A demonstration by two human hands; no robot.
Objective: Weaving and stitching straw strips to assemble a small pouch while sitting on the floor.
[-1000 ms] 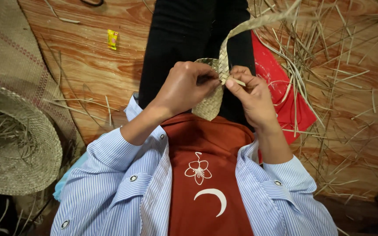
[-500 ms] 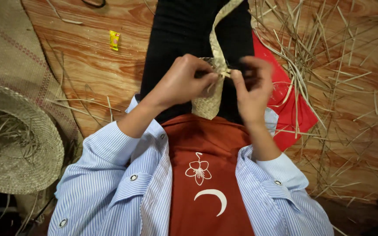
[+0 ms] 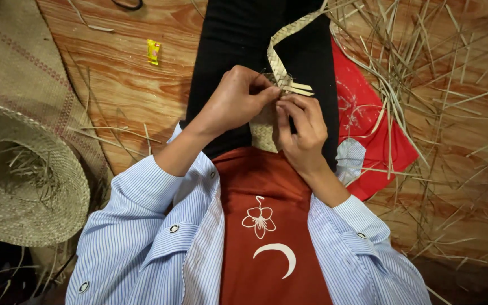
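Both hands meet over my lap on a piece of plaited straw work (image 3: 265, 131). My left hand (image 3: 234, 100) pinches its top edge from the left. My right hand (image 3: 300, 127) grips it from the right, fingertips touching the left hand's. A long braided straw band (image 3: 280, 48) runs from the pinch point up and to the right, out of the frame's top. A few loose strip ends (image 3: 300, 88) stick out to the right between the fingers. I wear a striped blue shirt over a red top and black trousers.
A woven straw hat (image 3: 26, 181) lies upturned at the left on a woven mat (image 3: 18, 62). Loose straw (image 3: 436, 85) is scattered over the wooden floor (image 3: 125, 85) at the right, partly over a red cloth (image 3: 368, 130). A small yellow wrapper (image 3: 153, 51) lies upper left.
The hands have drawn closer together on the woven piece, and the braided band has swung from a wide arc at the right to a straighter line running upward.
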